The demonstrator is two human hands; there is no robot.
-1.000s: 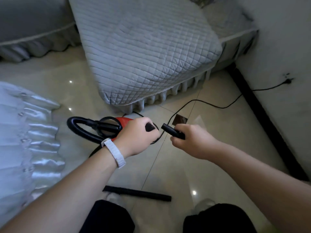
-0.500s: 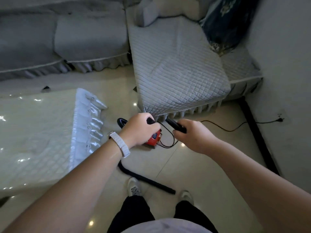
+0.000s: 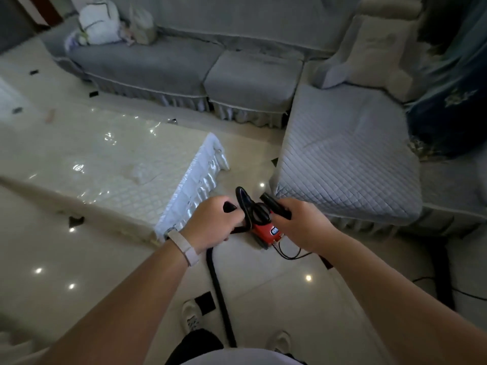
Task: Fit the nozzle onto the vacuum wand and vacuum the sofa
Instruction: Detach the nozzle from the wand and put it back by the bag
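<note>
Grips the wand (image 3: 228,206) in the left hand (image 3: 210,225), fingers curled round it, short black tip poking out toward the right. Holds the nozzle (image 3: 275,208) in the right hand (image 3: 299,225), fingers wrapped on its lower end, free end tilted up and to the left. Brings the two black tips near each other but apart, not yet joined, right above the vacuum (image 3: 266,231).

On the floor (image 3: 263,299), just off the near corner of the sofa (image 3: 342,159): red vacuum, upright or tilted hard to say. From under the left hand, a black hose (image 3: 218,285) down across the tiles between the shoes (image 3: 191,316). From the vacuum's near side, a thin cord (image 3: 290,256) in a small curl.

On the left wrist, a white wristband (image 3: 184,248).

Left of the vacuum, counter (image 3: 105,159) under a quilted cream cover and shiny clear plastic, frilled end toward the vacuum.

At the sofa's far left end, white bags (image 3: 100,22), bunched shut; contents hidden.
</note>
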